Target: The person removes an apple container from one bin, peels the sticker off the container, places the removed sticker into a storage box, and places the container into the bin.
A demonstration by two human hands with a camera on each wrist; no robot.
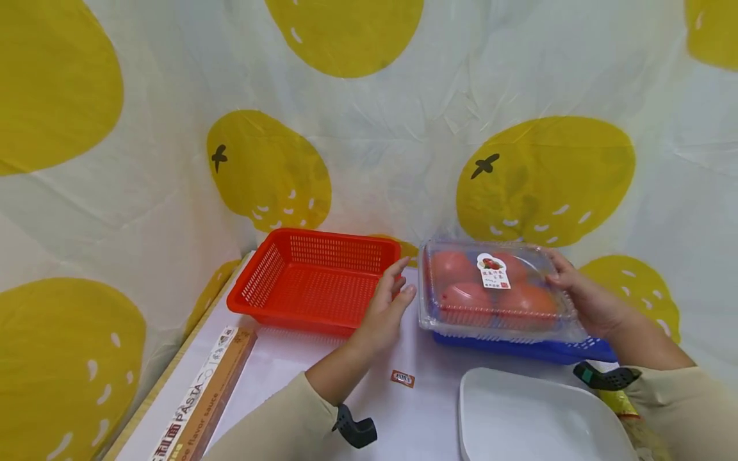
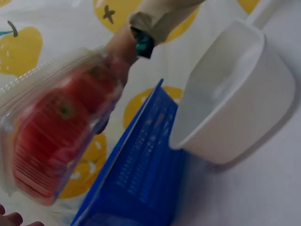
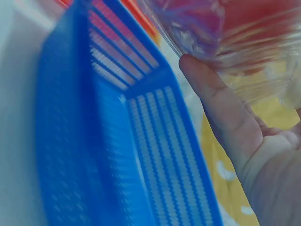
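Note:
A clear plastic clamshell of red tomatoes [image 1: 496, 289] with a small label on its lid hangs just above a blue basket [image 1: 519, 349]. My right hand [image 1: 582, 294] grips the clamshell's right end, fingers over the lid and thumb [image 3: 211, 99] beneath. Between the clamshell's left edge and a red basket [image 1: 311, 278], my left hand [image 1: 386, 307] is open with straight fingers and holds nothing. In the left wrist view the tomato box [image 2: 56, 132] appears tilted over the blue basket [image 2: 136, 179]. The right wrist view looks into the blue basket [image 3: 117, 141] under the box [image 3: 230, 42].
A white rectangular dish [image 1: 536, 416] stands at the front right. A long pasta box [image 1: 202, 397] lies along the table's left edge. A small orange sachet [image 1: 402, 378] lies on the white tabletop. A cloth printed with yellow fruit walls the back and both sides.

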